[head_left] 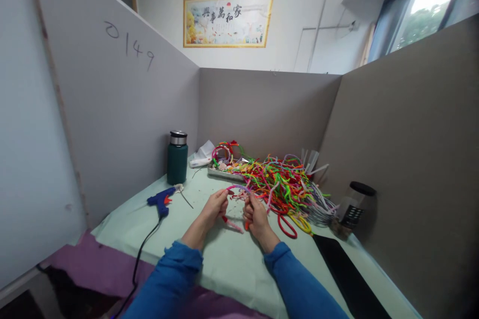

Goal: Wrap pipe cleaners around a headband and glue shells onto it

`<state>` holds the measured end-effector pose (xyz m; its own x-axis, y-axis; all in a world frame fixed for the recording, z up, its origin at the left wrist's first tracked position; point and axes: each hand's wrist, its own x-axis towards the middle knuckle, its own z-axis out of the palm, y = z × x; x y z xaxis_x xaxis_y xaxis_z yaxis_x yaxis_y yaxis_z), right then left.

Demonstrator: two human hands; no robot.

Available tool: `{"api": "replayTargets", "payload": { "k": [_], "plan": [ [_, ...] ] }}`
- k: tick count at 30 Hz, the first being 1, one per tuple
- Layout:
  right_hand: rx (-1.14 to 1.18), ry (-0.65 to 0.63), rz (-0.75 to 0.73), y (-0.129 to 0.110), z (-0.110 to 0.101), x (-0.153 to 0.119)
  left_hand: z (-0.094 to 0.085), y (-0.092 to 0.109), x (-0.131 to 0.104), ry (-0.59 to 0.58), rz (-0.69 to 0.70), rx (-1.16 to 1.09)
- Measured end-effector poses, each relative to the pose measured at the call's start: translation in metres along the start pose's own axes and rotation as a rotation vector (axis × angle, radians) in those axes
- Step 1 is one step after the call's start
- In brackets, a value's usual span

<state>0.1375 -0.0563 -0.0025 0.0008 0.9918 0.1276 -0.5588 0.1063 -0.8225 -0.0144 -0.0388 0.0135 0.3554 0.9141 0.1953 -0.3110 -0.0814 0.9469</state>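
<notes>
Between my two hands a fuzzy pink and purple stem [238, 187] bends in an arch over the table. My left hand [217, 206] pinches its left end, and a red and pink piece hangs below the fingers toward the table. My right hand [256, 214] is closed on the arch's right end, with a bit of orange showing under the fingers. Just behind the hands lies a big tangled pile of coloured fuzzy stems [280, 179].
A blue glue gun [160, 201] with its cord lies left, near a green bottle [177, 159]. A metal tray [226, 174] stands behind. At right are red-handled scissors [287, 227], a yellow loop [300, 223], a black strip [348, 271] and a black-lidded jar [354, 209].
</notes>
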Motion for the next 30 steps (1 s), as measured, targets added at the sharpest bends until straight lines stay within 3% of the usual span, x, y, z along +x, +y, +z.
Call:
{"api": "replayTargets", "payload": {
  "k": [6,10,16,20,25,28,30],
  "plan": [
    [0.067,0.072,-0.11,-0.005,-0.001,0.002,0.002,-0.002,0.005,0.066,0.08,0.027],
    [0.039,0.052,-0.16,-0.005,-0.004,0.004,-0.001,-0.003,0.006,0.096,0.184,0.095],
    [-0.044,0.024,-0.145,-0.002,-0.006,0.005,-0.001,-0.003,0.005,0.13,0.169,0.166],
    [-0.078,0.015,-0.142,-0.003,-0.004,0.005,-0.002,-0.004,0.006,0.232,0.191,0.191],
    [0.199,-0.02,-0.178,-0.012,-0.007,0.006,-0.006,-0.006,0.01,0.388,0.205,0.265],
    [0.317,-0.033,-0.189,-0.018,-0.011,0.005,-0.004,-0.003,0.008,0.375,0.169,0.298],
    [0.367,-0.03,-0.188,-0.021,-0.011,0.004,0.001,-0.001,0.004,0.279,0.093,0.304]
  ]
}}
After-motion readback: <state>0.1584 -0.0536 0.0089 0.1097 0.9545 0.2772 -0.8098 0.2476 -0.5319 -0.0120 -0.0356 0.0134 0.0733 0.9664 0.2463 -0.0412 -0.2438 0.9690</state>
